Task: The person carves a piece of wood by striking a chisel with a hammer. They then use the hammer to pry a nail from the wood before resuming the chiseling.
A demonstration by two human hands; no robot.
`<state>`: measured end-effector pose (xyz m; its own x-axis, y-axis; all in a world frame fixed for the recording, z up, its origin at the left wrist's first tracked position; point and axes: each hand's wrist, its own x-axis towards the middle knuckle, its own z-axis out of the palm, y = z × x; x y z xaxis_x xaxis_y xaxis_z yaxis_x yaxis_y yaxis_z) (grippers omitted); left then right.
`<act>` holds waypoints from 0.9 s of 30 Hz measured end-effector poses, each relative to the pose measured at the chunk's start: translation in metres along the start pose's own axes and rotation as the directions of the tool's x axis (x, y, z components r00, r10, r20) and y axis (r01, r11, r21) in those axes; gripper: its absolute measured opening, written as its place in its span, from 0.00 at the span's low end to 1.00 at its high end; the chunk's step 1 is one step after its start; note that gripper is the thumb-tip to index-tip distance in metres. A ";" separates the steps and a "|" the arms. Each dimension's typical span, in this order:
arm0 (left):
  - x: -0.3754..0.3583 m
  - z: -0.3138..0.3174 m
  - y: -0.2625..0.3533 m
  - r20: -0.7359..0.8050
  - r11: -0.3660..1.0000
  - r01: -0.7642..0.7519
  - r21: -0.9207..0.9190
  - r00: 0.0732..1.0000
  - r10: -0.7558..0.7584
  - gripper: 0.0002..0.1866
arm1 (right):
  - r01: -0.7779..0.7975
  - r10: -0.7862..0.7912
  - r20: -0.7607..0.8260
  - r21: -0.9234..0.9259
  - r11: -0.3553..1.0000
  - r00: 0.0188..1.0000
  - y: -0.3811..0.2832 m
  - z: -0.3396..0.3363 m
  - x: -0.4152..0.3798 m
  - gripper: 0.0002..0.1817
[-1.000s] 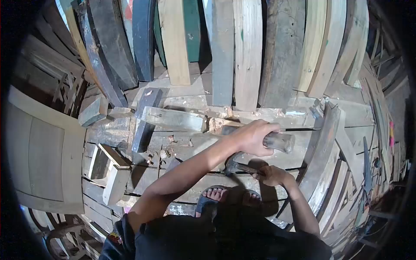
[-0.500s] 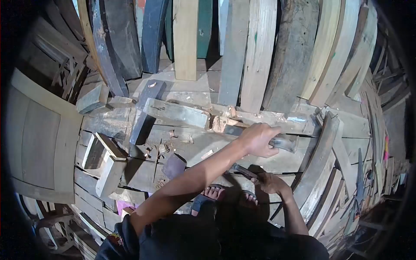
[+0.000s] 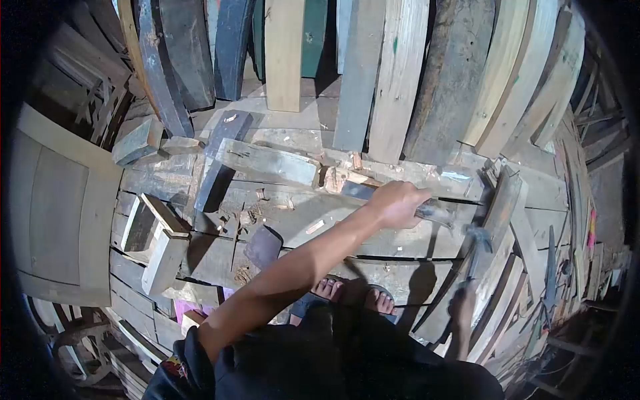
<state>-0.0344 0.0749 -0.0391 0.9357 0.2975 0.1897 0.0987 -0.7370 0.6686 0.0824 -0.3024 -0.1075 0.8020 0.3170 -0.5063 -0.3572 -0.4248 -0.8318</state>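
**Hammer up, left hand on the block**

While sandalled feet (image 3: 347,293) stand on the floor planks (image 3: 373,243), the blurred right hand (image 3: 462,303) grips a hammer (image 3: 475,248). The left hand (image 3: 398,203) has its fingers wrapped round a wood block (image 3: 400,200) lying on the planks. Boards (image 3: 400,73) lean beyond. No writing legible.

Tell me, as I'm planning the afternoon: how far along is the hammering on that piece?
Done: chips litter the planks, so some knocking seems finished. In hand: the left hand pins the wooden piece, and the right hand, blurred, holds the hammer off the wood. Left: unclear; the piece looks intact.
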 end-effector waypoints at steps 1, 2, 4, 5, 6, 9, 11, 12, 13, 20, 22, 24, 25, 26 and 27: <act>-0.001 -0.001 0.000 -0.025 1.000 -0.012 0.001 1.000 0.012 0.19 | 0.051 -0.043 -0.071 0.119 0.992 0.997 -0.019 -0.004 -0.002 0.27; -0.002 -0.002 0.000 -0.051 1.000 -0.025 0.001 0.998 0.025 0.18 | 0.111 -0.073 -0.169 0.222 0.969 0.983 -0.048 0.001 -0.014 0.26; -0.002 -0.006 0.001 -0.049 1.000 -0.023 -0.011 0.999 0.023 0.18 | 0.264 -0.162 -0.277 0.383 0.885 0.947 -0.091 0.013 -0.032 0.26; -0.002 -0.007 0.002 -0.049 1.000 -0.025 -0.017 0.999 0.024 0.18 | 0.345 -0.230 -0.291 0.447 0.825 0.929 -0.099 0.016 -0.036 0.27; 0.000 0.000 -0.003 -0.058 0.999 -0.035 -0.023 0.998 0.034 0.18 | 0.409 -0.296 -0.293 0.502 0.762 0.909 -0.099 0.019 -0.034 0.26; -0.001 -0.010 0.005 0.052 1.000 0.027 0.004 0.998 -0.027 0.19 | 0.400 -0.274 -0.299 0.546 0.736 0.914 -0.077 0.045 -0.033 0.25; 0.001 -0.009 0.005 0.075 0.999 0.034 -0.017 0.997 -0.033 0.17 | 0.358 -0.354 -0.062 0.219 0.907 0.933 -0.070 0.061 -0.047 0.24; 0.001 -0.003 -0.001 0.085 0.999 0.034 -0.026 0.996 -0.032 0.16 | 0.349 -0.351 0.064 0.034 0.936 0.934 -0.067 0.070 -0.055 0.23; 0.000 -0.005 -0.002 0.096 0.999 0.036 -0.033 0.995 -0.032 0.16 | 0.349 -0.320 0.188 -0.152 0.925 0.929 -0.062 0.077 -0.060 0.23; -0.007 -0.004 -0.007 -0.023 0.999 -0.038 -0.034 0.999 0.038 0.23 | 0.519 -0.518 -0.187 -0.048 0.854 0.835 -0.089 0.038 -0.057 0.22; -0.006 -0.003 -0.013 -0.048 0.997 -0.078 -0.028 0.996 0.077 0.26 | 0.576 -0.571 -0.353 -0.101 0.811 0.741 -0.107 0.031 -0.055 0.21; -0.008 -0.007 -0.009 -0.036 0.997 -0.052 -0.049 0.998 0.051 0.26 | 0.603 -0.536 -0.460 0.000 0.798 0.708 -0.124 0.046 -0.062 0.18; -0.009 -0.007 -0.008 -0.028 0.997 -0.039 -0.059 0.999 0.037 0.26 | 0.630 -0.525 -0.493 0.061 0.774 0.693 -0.121 0.052 -0.059 0.17; -0.010 -0.008 -0.006 -0.049 0.998 -0.047 -0.049 0.998 0.045 0.23 | 0.677 -0.632 -0.250 0.183 0.713 0.733 -0.088 0.030 -0.047 0.21; -0.010 -0.006 -0.007 -0.071 0.998 -0.054 -0.037 0.996 0.052 0.19 | 0.594 -0.504 -0.348 0.235 0.770 0.791 -0.080 0.048 -0.052 0.20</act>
<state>-0.0465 0.0809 -0.0413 0.9129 0.3017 0.2748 0.0351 -0.7289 0.6837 0.0456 -0.2440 -0.0255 0.9806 0.1700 0.0978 0.0887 0.0603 -0.9942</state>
